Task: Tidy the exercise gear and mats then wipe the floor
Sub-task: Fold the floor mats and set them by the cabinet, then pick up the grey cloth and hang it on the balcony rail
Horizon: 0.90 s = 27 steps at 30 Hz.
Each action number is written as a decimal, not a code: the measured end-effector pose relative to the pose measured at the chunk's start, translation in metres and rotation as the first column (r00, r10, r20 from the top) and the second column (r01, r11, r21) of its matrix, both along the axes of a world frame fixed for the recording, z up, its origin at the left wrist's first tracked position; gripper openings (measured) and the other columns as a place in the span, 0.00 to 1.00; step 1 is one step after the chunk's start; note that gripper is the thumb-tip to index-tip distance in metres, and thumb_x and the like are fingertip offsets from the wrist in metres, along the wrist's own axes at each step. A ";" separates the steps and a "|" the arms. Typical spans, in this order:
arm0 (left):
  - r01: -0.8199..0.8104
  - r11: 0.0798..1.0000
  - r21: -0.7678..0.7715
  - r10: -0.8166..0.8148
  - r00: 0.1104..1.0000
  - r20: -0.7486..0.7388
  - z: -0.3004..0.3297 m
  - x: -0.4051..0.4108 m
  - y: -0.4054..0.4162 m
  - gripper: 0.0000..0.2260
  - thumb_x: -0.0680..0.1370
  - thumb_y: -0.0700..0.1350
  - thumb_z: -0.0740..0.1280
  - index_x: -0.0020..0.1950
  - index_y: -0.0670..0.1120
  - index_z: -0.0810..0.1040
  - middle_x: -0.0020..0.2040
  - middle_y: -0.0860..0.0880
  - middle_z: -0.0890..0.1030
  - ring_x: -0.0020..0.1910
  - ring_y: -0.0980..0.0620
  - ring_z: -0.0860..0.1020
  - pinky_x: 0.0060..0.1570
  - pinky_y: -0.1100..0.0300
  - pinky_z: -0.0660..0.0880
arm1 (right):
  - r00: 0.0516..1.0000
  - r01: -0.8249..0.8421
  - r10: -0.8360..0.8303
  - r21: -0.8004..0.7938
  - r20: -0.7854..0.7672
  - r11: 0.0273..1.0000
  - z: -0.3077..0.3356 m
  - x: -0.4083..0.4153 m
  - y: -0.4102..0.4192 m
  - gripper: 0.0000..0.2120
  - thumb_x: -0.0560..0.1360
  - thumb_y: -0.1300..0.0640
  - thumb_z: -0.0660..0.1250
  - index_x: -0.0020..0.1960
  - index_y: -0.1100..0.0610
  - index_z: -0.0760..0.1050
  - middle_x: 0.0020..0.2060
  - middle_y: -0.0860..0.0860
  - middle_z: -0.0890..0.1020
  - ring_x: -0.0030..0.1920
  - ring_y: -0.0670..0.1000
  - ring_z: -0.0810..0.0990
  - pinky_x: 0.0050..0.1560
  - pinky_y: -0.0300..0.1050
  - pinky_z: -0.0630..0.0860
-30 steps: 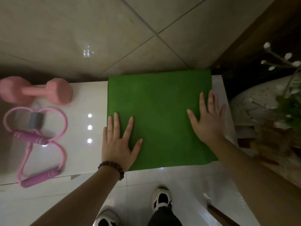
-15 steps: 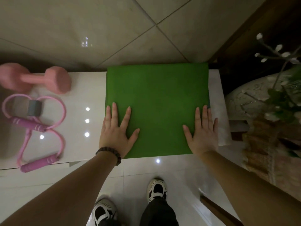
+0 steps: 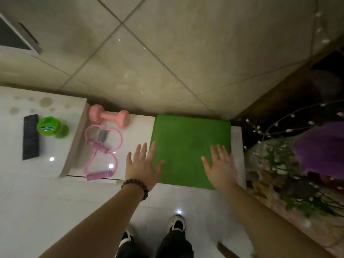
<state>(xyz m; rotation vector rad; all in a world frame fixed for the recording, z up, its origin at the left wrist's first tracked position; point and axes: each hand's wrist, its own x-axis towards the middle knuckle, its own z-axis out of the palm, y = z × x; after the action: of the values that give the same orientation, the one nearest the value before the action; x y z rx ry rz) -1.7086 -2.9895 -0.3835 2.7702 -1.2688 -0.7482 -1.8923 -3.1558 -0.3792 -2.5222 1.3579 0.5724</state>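
Remote control [image 3: 31, 136]: dark, flat on the higher white surface at 9 o'clock.
Green container [image 3: 49, 127]: just right of the remote, touching or nearly so.
Pink dumbbell [image 3: 109, 117]: lies on the low white shelf [image 3: 137, 127], at 10 o'clock from the left hand.
Pink resistance band [image 3: 101, 154]: figure-eight loop at 6 o'clock from the dumbbell, one handle at the shelf's front edge.
Left hand [image 3: 142, 166]: fingers straight and spread, over the mat's left edge; blur hides whether it touches.
Green mat [image 3: 189, 144]: folded square on the shelf's right part, between both hands.
Right hand [image 3: 220, 167]: fingers straight, apart, over the mat's near right corner; contact unclear.
Flowers [image 3: 297, 155]: at 3 o'clock.
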 end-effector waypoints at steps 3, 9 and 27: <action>-0.070 0.997 -0.044 0.071 0.997 0.011 0.058 0.000 0.028 0.31 0.80 0.63 0.45 0.79 0.54 0.41 0.80 0.49 0.49 0.78 0.49 0.45 0.76 0.45 0.44 | 0.996 -0.052 0.053 -0.011 0.066 0.999 0.061 0.009 0.028 0.32 0.79 0.37 0.39 0.78 0.53 0.49 0.78 0.54 0.47 0.77 0.52 0.43 0.76 0.52 0.42; -0.238 0.962 -0.131 0.246 0.968 0.048 0.159 -0.008 0.081 0.39 0.71 0.66 0.33 0.79 0.52 0.47 0.79 0.47 0.52 0.78 0.47 0.47 0.75 0.45 0.46 | 0.966 -0.111 0.116 -0.037 0.233 0.993 0.163 0.021 0.072 0.29 0.80 0.39 0.45 0.77 0.52 0.55 0.77 0.54 0.51 0.77 0.52 0.46 0.76 0.53 0.45; -0.833 0.531 -0.157 0.847 0.521 0.104 0.277 -0.069 0.307 0.31 0.79 0.64 0.43 0.79 0.52 0.43 0.80 0.49 0.49 0.78 0.48 0.44 0.76 0.46 0.44 | 0.669 -0.677 0.598 0.030 0.441 0.735 0.255 0.116 0.254 0.20 0.81 0.49 0.56 0.69 0.56 0.70 0.73 0.58 0.63 0.76 0.57 0.55 0.72 0.56 0.55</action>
<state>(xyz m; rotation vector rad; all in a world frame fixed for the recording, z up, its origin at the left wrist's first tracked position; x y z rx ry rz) -1.7778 -2.6824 -0.1061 2.8731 0.1837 -0.3361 -1.7758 -2.9020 -0.1244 -2.7022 0.2151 0.2326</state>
